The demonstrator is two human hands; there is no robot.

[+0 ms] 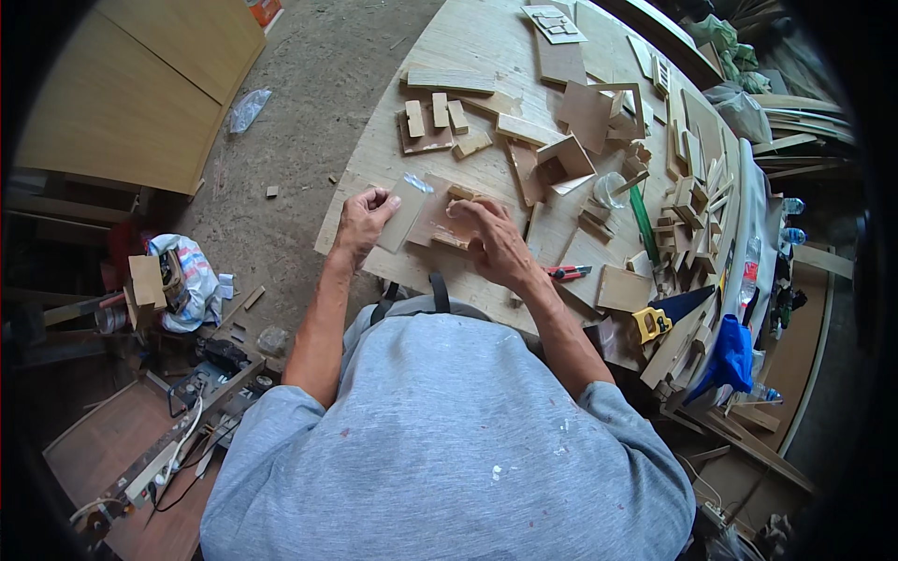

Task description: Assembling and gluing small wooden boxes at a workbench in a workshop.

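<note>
Near the front edge of the workbench, my left hand [363, 222] pinches a thin beige wooden panel [400, 220] between thumb and fingers, tilting it. A whitish, shiny smear [418, 183] shows at the panel's top end. Beside it lies a flat brown board [435, 217] with small wood strips on it. Over those strips is my right hand [496, 245], its fingers bent and drawn together; what lies between the fingertips is hidden. A red utility knife [567, 272] rests just right of my right wrist.
Small wood blocks [440, 110], an open wooden box [565, 166] and a clear cup [611, 191] stand farther back on the workbench [374, 140]. At right are a yellow-handled saw [653, 323] and piled offcuts [690, 201]. A cluttered low bench [103, 439] stands at lower left.
</note>
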